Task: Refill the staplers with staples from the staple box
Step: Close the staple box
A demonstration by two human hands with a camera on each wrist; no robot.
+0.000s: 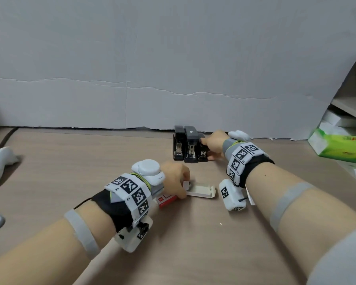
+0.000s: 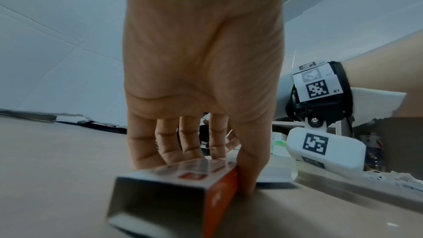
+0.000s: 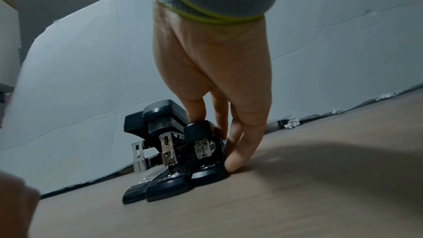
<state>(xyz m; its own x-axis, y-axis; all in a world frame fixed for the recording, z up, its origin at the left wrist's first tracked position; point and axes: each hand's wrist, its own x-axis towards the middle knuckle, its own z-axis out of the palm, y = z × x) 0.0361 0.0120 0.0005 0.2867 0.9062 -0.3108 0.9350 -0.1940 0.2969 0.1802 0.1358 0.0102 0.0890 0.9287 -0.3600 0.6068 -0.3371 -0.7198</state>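
Three black staplers [image 1: 188, 145] stand side by side with their tops raised, near the white board at the back of the table. My right hand [image 1: 209, 150] grips the rightmost, smallest stapler [image 3: 201, 144]: fingers [image 3: 194, 113] on its raised head, thumb tip on the table by its base. My left hand [image 1: 183, 190] holds the red and white staple box [image 1: 167, 200] down on the table in front of me. In the left wrist view the thumb [image 2: 249, 178] presses the box [image 2: 183, 187] on its orange side. The white inner tray [image 1: 201, 191] sticks out to the right; its contents are hidden.
A green tissue pack [image 1: 341, 147] lies at the right by a shelf unit [image 1: 351, 103]. A white rounded object [image 1: 0, 161] rests at the left table edge. Small white scraps [image 3: 290, 123] lie along the foot of the board. Bare wooden tabletop [image 1: 90, 157] stretches to the left.
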